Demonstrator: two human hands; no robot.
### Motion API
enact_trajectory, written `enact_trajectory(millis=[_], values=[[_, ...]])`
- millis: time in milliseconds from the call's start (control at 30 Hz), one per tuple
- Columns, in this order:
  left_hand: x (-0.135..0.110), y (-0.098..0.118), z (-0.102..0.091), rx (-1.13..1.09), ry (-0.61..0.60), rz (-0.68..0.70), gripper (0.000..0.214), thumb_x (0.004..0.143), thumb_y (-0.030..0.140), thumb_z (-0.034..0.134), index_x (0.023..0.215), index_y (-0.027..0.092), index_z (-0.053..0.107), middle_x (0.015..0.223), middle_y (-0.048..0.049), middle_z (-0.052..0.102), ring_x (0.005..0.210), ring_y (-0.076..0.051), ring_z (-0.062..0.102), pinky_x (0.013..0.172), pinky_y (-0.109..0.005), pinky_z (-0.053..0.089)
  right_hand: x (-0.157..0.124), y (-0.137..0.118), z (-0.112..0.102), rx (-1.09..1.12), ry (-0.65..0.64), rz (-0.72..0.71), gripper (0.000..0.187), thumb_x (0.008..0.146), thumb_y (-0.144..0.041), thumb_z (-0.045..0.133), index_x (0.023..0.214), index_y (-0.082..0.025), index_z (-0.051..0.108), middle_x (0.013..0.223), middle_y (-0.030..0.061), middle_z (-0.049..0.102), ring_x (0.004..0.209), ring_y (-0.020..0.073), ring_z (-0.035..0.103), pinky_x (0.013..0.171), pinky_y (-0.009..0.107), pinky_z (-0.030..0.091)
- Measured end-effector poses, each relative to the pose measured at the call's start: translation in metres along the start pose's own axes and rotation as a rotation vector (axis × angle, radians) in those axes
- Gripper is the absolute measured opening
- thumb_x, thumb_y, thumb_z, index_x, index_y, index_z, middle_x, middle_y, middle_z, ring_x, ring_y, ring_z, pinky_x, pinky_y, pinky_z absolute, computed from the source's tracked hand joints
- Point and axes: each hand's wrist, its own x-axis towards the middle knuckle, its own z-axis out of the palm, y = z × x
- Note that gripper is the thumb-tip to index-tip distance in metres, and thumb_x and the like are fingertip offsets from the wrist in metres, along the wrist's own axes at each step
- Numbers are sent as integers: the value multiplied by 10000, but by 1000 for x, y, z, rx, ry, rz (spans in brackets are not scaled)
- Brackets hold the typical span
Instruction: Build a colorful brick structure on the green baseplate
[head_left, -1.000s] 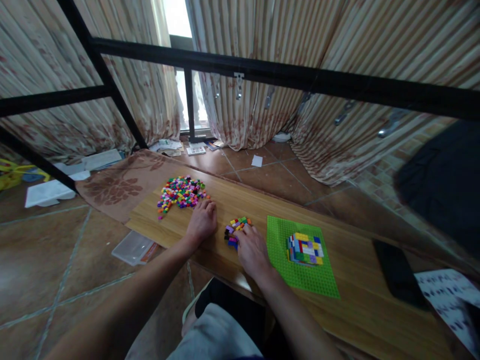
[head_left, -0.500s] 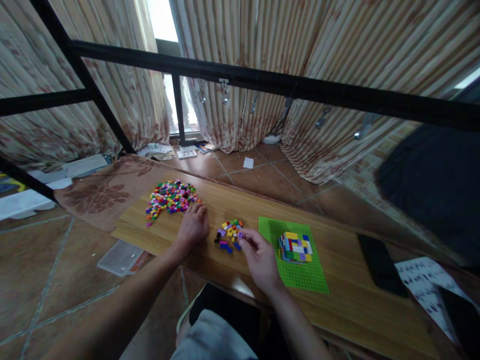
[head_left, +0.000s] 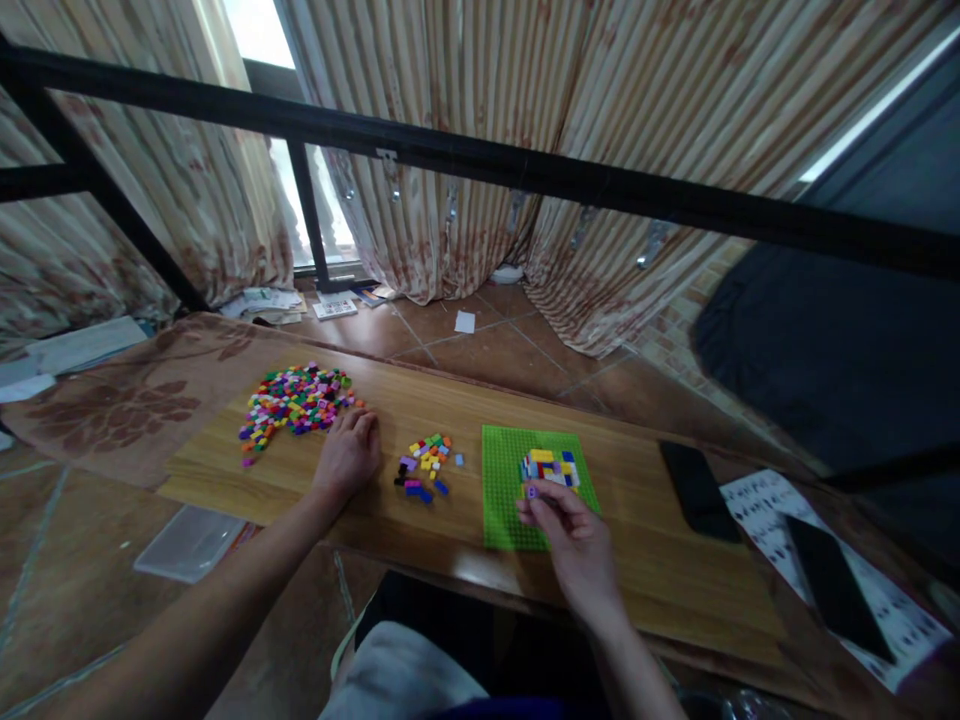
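My right hand (head_left: 571, 532) pinches a small purple toy brick (head_left: 532, 492) between thumb and fingertips. It is over the green studded baseplate (head_left: 501, 490), at the near side of a block structure (head_left: 551, 466) of yellow, blue, white and red bricks, partly hidden by my fingers. To the left lies a small group of loose bricks (head_left: 429, 462) in several colours. My left hand (head_left: 350, 455) rests on the wooden board with curled fingers and nothing visible in them. Its fingertips are close to a large pile of mixed bricks (head_left: 296, 400).
A black phone-like slab (head_left: 699, 490) lies on the board's right part. Past it are a printed sheet (head_left: 765, 500) and another dark slab (head_left: 840, 585). A clear plastic lid or box (head_left: 187, 545) is on the floor at left. A black metal rail (head_left: 480, 155) crosses in front of curtains.
My right hand has carried the purple brick from the small loose group rightward to the structure on the baseplate. My left hand stays resting by the big pile. The view has turned right.
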Motion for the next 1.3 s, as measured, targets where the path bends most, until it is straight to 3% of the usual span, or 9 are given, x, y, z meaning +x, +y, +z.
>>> enact_trajectory(millis=[200,300,467,633,833,1300], values=[[0,1,0,8,2,7,278,896,246,394,1049,163,610,1125,-150,611,1089,-290,552,998,-461,448,7,2,-35,-97,109,-32,312,759,-408,721,995,-204,700,937,59,732,825,197,694,782,401,584],[1,1,-1,18,11,9,280,901,251,388,1051,168,610,1133,-145,607,1087,-287,553,994,-453,453,21,-3,-42,-321,113,-174,276,811,-395,659,1008,-209,710,1008,71,705,898,207,670,847,420,550],[1,1,-1,30,2,13,295,910,260,384,1061,149,612,1125,-156,612,1070,-291,557,996,-457,454,45,-13,-42,-732,22,-443,261,903,-321,518,1020,-196,714,1052,93,659,932,204,632,861,381,518],[1,1,-1,31,1,10,294,915,264,383,1051,144,615,1114,-156,613,1088,-287,552,1014,-441,443,58,-14,-35,-934,-119,-529,282,915,-226,448,1056,-196,690,1030,78,668,905,198,626,848,355,499],[0,1,-1,0,1,-15,270,898,257,400,1038,173,615,1118,-140,609,1092,-286,549,1012,-450,440,59,-8,-34,-1017,-129,-565,274,911,-218,432,989,-205,695,945,72,676,892,213,604,817,363,480],[1,1,0,9,4,-13,274,895,259,401,1038,168,617,1134,-145,611,1096,-291,552,1000,-455,453,52,1,-31,-1107,77,-647,289,943,-290,449,954,-213,728,945,76,671,881,214,544,799,351,438]])
